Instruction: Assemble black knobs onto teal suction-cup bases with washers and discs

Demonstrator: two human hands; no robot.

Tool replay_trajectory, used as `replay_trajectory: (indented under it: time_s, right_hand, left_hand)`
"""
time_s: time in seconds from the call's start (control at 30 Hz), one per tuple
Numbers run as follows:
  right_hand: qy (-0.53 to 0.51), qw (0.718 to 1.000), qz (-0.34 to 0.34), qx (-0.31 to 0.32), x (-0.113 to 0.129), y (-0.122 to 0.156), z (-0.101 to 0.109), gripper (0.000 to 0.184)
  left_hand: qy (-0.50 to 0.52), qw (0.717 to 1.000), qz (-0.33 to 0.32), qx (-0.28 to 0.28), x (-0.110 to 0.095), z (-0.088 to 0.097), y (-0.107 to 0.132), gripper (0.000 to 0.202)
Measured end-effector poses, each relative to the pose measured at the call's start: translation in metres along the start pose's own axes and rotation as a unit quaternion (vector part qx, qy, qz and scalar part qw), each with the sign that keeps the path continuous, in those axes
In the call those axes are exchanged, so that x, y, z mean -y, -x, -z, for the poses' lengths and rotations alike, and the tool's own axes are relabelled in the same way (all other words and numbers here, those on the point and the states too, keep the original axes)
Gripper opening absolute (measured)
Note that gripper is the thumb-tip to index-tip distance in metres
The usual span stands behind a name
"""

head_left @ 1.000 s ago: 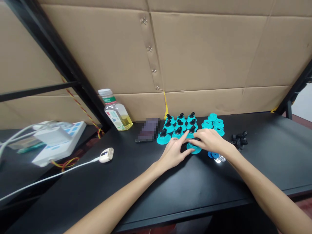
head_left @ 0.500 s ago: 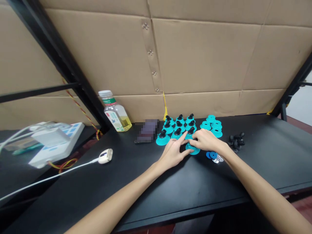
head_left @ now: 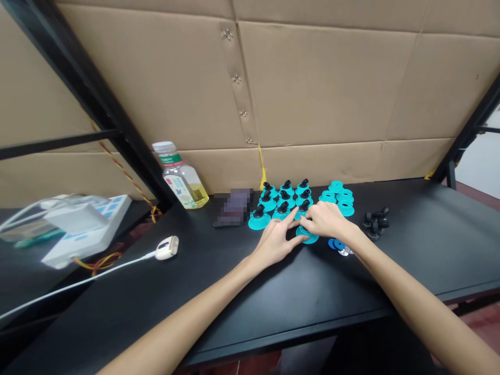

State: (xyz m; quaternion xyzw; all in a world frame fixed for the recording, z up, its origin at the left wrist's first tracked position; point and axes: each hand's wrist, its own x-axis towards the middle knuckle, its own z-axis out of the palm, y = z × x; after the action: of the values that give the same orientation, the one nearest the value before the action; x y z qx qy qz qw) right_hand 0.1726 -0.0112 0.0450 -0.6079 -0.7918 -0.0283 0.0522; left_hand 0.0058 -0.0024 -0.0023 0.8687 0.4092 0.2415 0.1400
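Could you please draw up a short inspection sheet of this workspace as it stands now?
Surface: black table top.
Work items: nine turquoise bases with black pegs in a three-by-three grid; a cluster of pegless turquoise bases; a heap of loose black pegs; blue and silver washers.
Hands: left hand and right hand both at a turquoise base in front of the grid; the fingers hide its top, so any grip is unclear.
Clutter: plastic bottle with yellow liquid; pixelated flat object.
Cables: white cable to a small white device.
Surroundings: cardboard wall; black metal frame.
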Motion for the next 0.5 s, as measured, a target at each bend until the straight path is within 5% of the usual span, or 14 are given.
replay_trajectory:
  time_s: [0.3,0.5]
  right_hand:
    - [0.057,0.998,0.024,0.022,0.003,0.007,0.002,0.063]
    - [0.006,1.0,-0.009,0.023,-0.001,0.017,0.001,0.045]
  left_hand:
    - [0.036,0.999,0.005,-0.001,0.0,0.0,0.0,0.077]
    - [0.061,0.998,0.015,0.008,-0.002,0.005,0.0,0.08]
